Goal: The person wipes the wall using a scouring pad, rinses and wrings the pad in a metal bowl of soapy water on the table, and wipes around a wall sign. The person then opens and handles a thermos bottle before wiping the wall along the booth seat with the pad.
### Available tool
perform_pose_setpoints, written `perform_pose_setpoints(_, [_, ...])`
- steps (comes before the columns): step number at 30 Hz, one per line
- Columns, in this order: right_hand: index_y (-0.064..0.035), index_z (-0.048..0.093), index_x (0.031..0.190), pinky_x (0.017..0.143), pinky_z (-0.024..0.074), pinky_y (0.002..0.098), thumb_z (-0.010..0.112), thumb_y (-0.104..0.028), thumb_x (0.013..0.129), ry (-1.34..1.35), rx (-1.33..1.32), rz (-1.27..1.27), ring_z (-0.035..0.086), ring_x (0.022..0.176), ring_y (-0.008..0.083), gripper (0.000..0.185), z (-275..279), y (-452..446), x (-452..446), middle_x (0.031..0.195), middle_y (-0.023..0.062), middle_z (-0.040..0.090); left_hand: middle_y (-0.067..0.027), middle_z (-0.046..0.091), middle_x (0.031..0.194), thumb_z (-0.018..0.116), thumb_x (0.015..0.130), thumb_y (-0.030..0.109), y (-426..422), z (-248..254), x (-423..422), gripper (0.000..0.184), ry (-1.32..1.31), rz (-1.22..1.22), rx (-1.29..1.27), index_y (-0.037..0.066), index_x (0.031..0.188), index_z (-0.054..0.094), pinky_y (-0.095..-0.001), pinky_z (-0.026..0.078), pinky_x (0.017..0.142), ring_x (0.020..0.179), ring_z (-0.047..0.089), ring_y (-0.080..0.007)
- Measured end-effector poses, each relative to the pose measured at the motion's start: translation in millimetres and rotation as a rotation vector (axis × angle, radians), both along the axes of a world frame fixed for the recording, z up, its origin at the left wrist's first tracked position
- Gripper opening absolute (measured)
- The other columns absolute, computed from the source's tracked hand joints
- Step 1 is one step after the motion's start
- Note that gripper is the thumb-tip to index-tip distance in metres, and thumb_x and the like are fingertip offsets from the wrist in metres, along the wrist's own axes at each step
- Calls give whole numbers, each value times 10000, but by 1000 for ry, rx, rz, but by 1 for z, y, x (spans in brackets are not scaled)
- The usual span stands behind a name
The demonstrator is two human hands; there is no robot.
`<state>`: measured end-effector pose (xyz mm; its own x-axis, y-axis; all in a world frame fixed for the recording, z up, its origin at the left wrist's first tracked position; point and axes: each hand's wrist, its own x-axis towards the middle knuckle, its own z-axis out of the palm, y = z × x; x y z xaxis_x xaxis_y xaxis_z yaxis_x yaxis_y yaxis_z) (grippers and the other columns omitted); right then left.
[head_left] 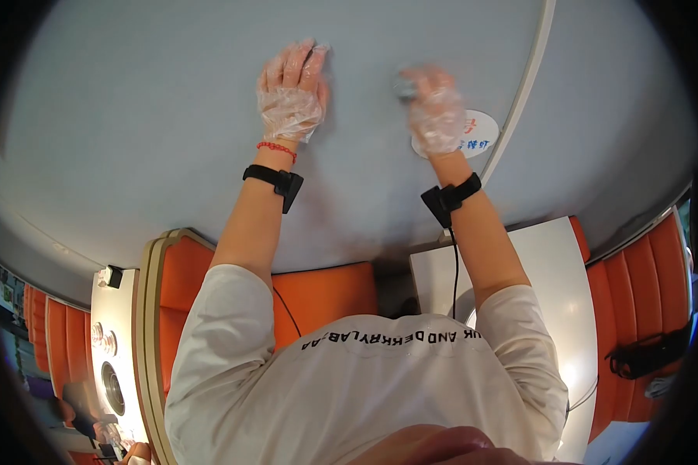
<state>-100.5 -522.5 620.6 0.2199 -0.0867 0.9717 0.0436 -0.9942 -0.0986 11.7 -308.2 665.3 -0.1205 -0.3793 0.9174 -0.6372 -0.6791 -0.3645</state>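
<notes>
My left hand (293, 89), in a clear plastic glove, lies against the grey-blue wall panel (171, 93) with its fingers spread a little and nothing visible in it. To the right of it, my right hand (436, 108), gloved too and blurred by motion, has its fingers around a small greyish object (405, 85) too blurred to name. An oval white sticker (482, 130) with red and blue writing is on the panel, partly behind my right hand. Each wrist wears a black strap with a small device.
A pale strip (529, 77) runs along the panel at the right. Below are an orange seat (326, 291), a white table (554, 263) at the right and another white table (116, 333) at the left. Black cables hang from my wrist devices.
</notes>
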Motion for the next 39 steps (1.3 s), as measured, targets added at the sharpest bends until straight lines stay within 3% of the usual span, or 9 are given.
perform_pose_setpoints(3, [-209, 667, 1122, 761, 562, 395, 598, 13, 752, 29, -128, 162, 635, 970, 305, 437, 6, -15, -8, 1086, 100, 625, -3, 538, 1359, 672, 818, 165, 0, 1, -1, 464, -1, 14, 3, 199, 1277, 607, -458, 409, 1017, 1252, 495, -250])
perform_pose_setpoints(7, [-149, 654, 1143, 769, 547, 406, 563, 3, 802, 18, 533, -126, 633, 934, 283, 384, 23, -50, -30, 1085, 105, 619, -21, 522, 1383, 666, 824, 177, 1, -3, -7, 490, 31, 87, 53, 198, 1306, 583, -459, 401, 1030, 1281, 479, -250])
perform_pose_setpoints(10, [-92, 640, 1159, 844, 523, 413, 574, -51, 856, -105, 591, -284, 628, 935, 261, 313, 4, -66, 0, 1089, 94, 614, -38, 507, 1403, 661, 819, 173, 4, -5, 1, 523, 114, 136, 105, 190, 1331, 555, -458, 379, 1055, 1307, 462, -250])
perform_pose_setpoints(14, [-129, 616, 1213, 897, 512, 416, 636, -99, 859, 426, 86, 79, 636, 1027, 311, 356, -4, -2, -21, 1159, 114, 630, -28, 495, 1402, 659, 803, 152, 5, 0, -6, 526, 67, -1, 29, 191, 1318, 559, -454, 361, 1073, 1317, 446, -249])
perform_pose_setpoints(21, [-122, 578, 1253, 925, 497, 456, 619, -201, 901, 247, 674, 140, 632, 1088, 384, 363, 1, -10, -140, 1199, 191, 647, -18, 504, 1402, 638, 851, 198, 12, -6, -16, 516, 103, 110, 24, 155, 1354, 529, -460, 351, 1086, 1344, 423, -255])
perform_pose_setpoints(26, [-56, 548, 1312, 910, 489, 479, 592, -224, 935, 108, 709, -80, 628, 1050, 412, 415, -22, -51, -191, 1191, 239, 621, -138, 543, 1336, 644, 863, 257, -80, -42, -81, 514, 603, -167, -174, 134, 1351, 536, -467, 396, 1055, 1294, 474, -325])
perform_pose_setpoints(28, [-42, 533, 1342, 930, 478, 476, 580, -218, 948, 55, 574, -167, 608, 1079, 418, 434, -41, -71, -191, 1220, 238, 601, -166, 551, 1334, 629, 913, 370, -127, -61, -157, 546, 1198, -739, -77, 75, 1357, 516, -422, 409, 1063, 1280, 491, -343])
perform_pose_setpoints(33, [-57, 499, 1407, 1052, 411, 465, 601, -138, 915, 140, 604, 203, 513, 1261, 380, 509, -19, -9, -231, 1315, 222, 557, -142, 562, 1266, 527, 992, 492, -148, -53, -279, 673, 1682, -1191, -34, -13, 1417, 398, -375, 439, 1018, 1182, 539, -223])
perform_pose_setpoints(39, [-67, 467, 1435, 1002, 475, 416, 611, -84, 879, 259, 451, 531, 592, 1195, 337, 575, -34, 11, -257, 1344, 187, 573, -162, 558, 1292, 539, 964, 551, -125, -38, -264, 837, 1888, -964, -240, -20, 1515, 272, -385, 448, 1013, 1153, 555, -240])
